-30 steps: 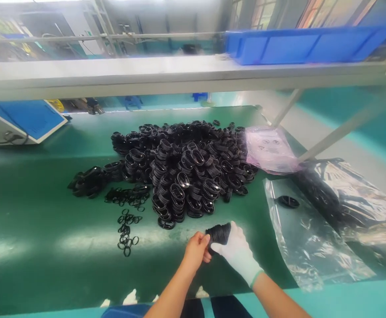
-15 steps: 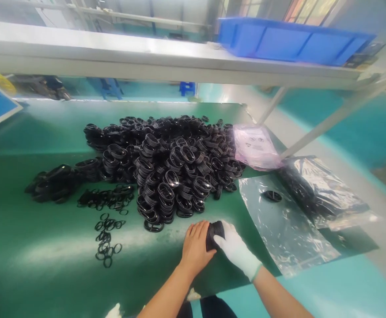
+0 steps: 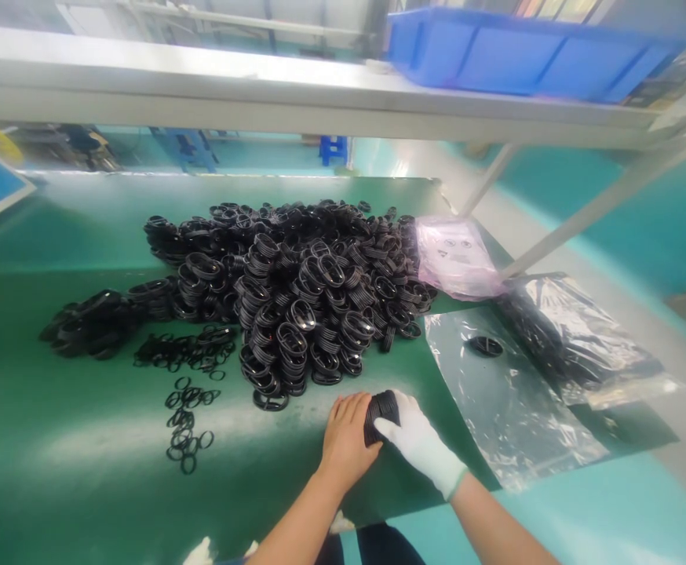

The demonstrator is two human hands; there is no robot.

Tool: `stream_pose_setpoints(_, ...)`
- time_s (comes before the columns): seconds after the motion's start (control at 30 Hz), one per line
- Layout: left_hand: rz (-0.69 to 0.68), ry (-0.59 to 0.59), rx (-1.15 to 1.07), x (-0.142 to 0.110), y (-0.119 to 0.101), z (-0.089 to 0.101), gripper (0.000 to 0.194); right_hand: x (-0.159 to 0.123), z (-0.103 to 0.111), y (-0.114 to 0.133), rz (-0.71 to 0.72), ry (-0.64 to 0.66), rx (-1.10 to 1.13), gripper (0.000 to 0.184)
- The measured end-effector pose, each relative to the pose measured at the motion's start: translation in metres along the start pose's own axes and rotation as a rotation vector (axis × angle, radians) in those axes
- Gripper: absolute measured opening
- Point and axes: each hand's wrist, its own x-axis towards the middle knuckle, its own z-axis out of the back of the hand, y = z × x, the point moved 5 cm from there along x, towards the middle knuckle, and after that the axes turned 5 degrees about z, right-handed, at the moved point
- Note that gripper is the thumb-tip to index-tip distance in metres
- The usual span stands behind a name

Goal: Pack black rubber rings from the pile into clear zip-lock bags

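Note:
A short stack of black oval rubber parts (image 3: 381,412) sits on the green table near the front edge, pressed between both hands. My bare left hand (image 3: 346,438) cups its left side with fingers curled round it. My right hand (image 3: 417,439), in a white glove, grips its right side. Just behind lies a large heap of the same black ribbed parts (image 3: 301,290). Small thin black rings (image 3: 187,420) are scattered to the left.
A clear plastic bag (image 3: 513,408) with one black part (image 3: 484,346) on it lies at right, beside a filled bag (image 3: 572,337) and a pink bag (image 3: 452,255). A blue bin (image 3: 525,55) stands on the overhead shelf (image 3: 202,86). The green table (image 3: 54,471) stretches left.
My hands have closed together round the stack and lowered it onto the table. My view has swung to the right, shifting everything leftward.

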Motion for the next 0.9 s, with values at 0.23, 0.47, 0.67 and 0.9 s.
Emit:
stream_pose_setpoints(0.23,0.046,0.043,-0.048,-0.001,0.000,-0.003,0.076,0.000,-0.008,0.002,-0.111,-0.043,-0.040,0.074)
stream_pose_setpoints(0.47,0.084,0.165,-0.216,-0.008,0.010,0.011,0.097,-0.001,-0.009,0.005,-0.151,-0.077,-0.083,0.081)
stream_pose_setpoints(0.67,0.099,0.188,-0.139,-0.017,0.033,0.020,0.088,-0.004,-0.007,0.008,-0.163,-0.064,-0.061,0.081)
stream_pose_setpoints(0.9,0.124,0.148,-0.150,-0.015,0.032,0.016,0.078,-0.003,-0.006,0.006,-0.161,-0.065,-0.056,0.080)
